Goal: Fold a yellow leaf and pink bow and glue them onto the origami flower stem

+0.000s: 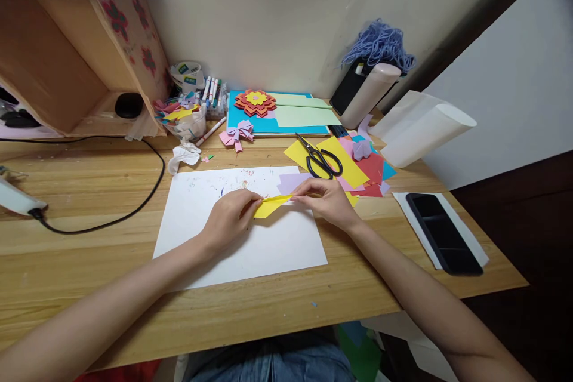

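A small folded yellow paper piece (270, 205) lies over a white sheet (242, 233) on the wooden desk (89, 233). My left hand (230, 218) pinches its left end with fingers closed. My right hand (326, 200) pinches its right tip, fingers pressed together. Black scissors (320, 161) rest on a yellow sheet (329, 161) just beyond my right hand.
Coloured paper scraps (371, 167) lie right of the scissors. A black phone (443, 233) sits at right. A paper flower (255, 102) and a pink bow (237, 134) lie at the back, by a cup of scraps (185, 119), markers (211, 92) and a crumpled tissue (183, 155). A black cable (134, 203) runs left.
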### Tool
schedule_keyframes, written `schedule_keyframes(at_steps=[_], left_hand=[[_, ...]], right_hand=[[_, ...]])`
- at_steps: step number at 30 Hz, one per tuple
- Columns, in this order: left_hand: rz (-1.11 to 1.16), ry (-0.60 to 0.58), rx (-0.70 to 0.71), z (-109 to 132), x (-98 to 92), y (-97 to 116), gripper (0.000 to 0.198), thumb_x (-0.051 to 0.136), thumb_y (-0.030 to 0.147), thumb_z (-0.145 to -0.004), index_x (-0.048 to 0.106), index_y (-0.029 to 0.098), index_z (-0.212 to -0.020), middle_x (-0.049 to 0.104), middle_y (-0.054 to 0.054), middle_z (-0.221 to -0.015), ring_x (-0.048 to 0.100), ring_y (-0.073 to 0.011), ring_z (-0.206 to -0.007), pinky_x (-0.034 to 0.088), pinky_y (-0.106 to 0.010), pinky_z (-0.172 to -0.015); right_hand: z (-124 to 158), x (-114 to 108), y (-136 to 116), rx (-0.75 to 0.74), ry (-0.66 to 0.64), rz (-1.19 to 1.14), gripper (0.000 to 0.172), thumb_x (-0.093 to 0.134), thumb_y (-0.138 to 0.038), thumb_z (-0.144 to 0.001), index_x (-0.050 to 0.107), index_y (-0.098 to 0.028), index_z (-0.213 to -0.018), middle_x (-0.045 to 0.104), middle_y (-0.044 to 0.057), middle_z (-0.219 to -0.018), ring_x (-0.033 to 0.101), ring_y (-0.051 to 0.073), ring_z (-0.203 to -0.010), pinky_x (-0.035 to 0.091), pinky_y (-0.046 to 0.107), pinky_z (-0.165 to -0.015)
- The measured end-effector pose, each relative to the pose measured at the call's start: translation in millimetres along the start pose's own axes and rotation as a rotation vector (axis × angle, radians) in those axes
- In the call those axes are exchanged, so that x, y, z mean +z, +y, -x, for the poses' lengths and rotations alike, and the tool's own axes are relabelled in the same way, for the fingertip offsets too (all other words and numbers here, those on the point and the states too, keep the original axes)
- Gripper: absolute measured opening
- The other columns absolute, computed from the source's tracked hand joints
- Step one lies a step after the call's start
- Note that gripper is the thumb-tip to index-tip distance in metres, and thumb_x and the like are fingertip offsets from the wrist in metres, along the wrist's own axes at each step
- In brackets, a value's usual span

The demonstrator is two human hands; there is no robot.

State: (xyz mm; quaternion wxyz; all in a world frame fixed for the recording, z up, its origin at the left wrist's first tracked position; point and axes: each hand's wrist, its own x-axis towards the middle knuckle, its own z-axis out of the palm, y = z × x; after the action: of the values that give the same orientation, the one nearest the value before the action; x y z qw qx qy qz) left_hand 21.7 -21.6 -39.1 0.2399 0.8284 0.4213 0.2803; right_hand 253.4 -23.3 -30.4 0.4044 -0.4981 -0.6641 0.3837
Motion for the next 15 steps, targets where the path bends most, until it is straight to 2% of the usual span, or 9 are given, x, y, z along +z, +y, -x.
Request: schedule_keyframes(at_steps=[6, 11, 15], left_hand=[[-0.023, 0.009, 0.016, 0.3, 1.2, -1.6, 0.017, 0.044, 0.023, -0.088, 0.059, 0.017, -0.092, 0.064, -0.004, -0.083, 0.055, -0.0139, -0.072, 0.042, -0.028, -0.065], [-0.001, 0.033, 0.026, 0.9, 1.6, -1.3, 0.018, 0.044, 0.023, -0.087, 0.06, 0.017, -0.093, 0.064, -0.005, -0.083, 0.055, -0.0149, -0.074, 0.043, -0.029, -0.066], [0.104, 0.016, -0.047, -0.2, -1.5, 4.0, 0.021, 0.046, 0.025, -0.086, 0.064, 0.018, -0.094, 0.065, -0.007, -0.087, 0.057, -0.0158, -0.077, 0.044, -0.03, -0.068]], right_hand=[[0.3, 0.1, 1.9, -0.019, 0.024, 0.058, 0.008, 0.067, -0.025, -0.07, 0.067, -0.017, -0.071, 0.068, 0.003, -0.072, 0.063, 0.016, -0.069, 0.054, 0.03, -0.066], [0.8, 0.1, 1.5, -0.145, 0.046, 0.128, 0.011, 0.065, -0.026, -0.073, 0.068, -0.019, -0.081, 0.069, 0.004, -0.08, 0.064, 0.017, -0.075, 0.053, 0.031, -0.067], [0.7, -1.5, -1.3, -0.278, 0.01, 0.208, 0.01, 0.059, -0.021, -0.079, 0.069, -0.021, -0.082, 0.067, 0.004, -0.078, 0.062, 0.016, -0.074, 0.052, 0.031, -0.066]])
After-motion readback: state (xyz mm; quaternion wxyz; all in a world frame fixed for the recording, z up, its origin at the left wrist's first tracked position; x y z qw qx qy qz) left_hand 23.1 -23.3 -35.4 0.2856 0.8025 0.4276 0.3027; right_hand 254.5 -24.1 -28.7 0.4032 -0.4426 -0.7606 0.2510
